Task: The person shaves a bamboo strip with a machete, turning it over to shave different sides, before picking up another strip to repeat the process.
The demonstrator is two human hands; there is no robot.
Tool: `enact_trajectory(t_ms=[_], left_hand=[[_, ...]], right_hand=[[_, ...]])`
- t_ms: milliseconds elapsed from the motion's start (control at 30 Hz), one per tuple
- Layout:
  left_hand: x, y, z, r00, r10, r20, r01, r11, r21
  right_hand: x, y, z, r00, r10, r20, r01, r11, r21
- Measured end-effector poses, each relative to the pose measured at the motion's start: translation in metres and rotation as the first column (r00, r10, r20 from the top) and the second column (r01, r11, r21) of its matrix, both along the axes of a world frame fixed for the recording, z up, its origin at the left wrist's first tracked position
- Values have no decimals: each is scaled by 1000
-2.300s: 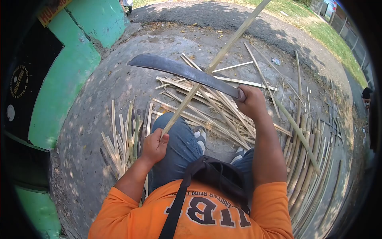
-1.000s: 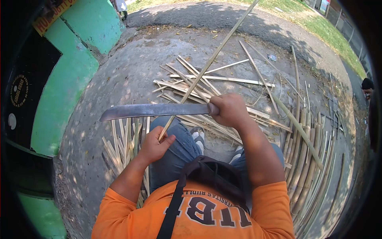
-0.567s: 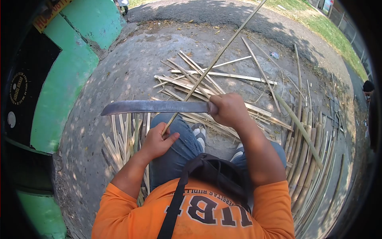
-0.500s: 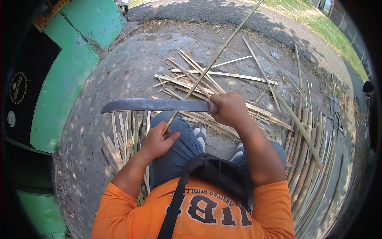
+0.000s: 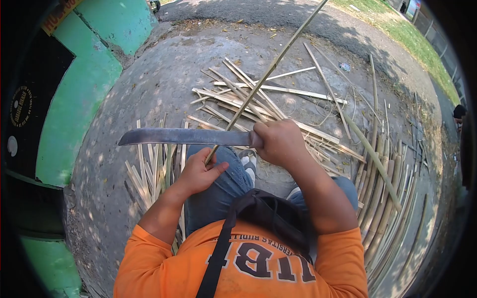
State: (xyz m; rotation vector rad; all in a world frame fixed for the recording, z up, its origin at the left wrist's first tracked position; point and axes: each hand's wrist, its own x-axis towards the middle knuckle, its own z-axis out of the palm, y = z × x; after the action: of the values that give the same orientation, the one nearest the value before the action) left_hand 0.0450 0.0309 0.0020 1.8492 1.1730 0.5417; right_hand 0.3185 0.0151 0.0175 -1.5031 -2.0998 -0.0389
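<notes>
My right hand point(image 5: 279, 141) is closed around the handle of a machete point(image 5: 191, 136), whose long blade points left across my lap. In my left hand point(image 5: 202, 174) is the near end of a long thin bamboo strip point(image 5: 266, 77), gripped between thumb and fingers above my left knee. The strip slants away up and to the right, past the top of the view. The blade crosses over it just beyond my left fingers, overlapping it in this view.
Split bamboo strips point(image 5: 303, 93) lie in a loose pile ahead of my feet. More strips point(image 5: 149, 171) stand bundled at my left. Bamboo poles point(image 5: 382, 198) lie along the right, one green pole point(image 5: 370, 151) across them. A green wall point(image 5: 82, 99) rises at far left.
The machete and my right hand have moved slightly down and left, toward my left hand along the strip. My left hand keeps its hold, nearly still.
</notes>
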Motion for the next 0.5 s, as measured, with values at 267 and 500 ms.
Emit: enact_trajectory(t_ms=[267, 500], left_hand=[[1, 2, -6, 1000, 17, 9, -17, 1000, -14], [0, 4, -7, 998, 9, -63, -6, 999, 36]], right_hand=[[-7, -1, -3, 999, -10, 42, 13, 997, -70], [-4, 5, -10, 998, -23, -52, 20, 997, -70]])
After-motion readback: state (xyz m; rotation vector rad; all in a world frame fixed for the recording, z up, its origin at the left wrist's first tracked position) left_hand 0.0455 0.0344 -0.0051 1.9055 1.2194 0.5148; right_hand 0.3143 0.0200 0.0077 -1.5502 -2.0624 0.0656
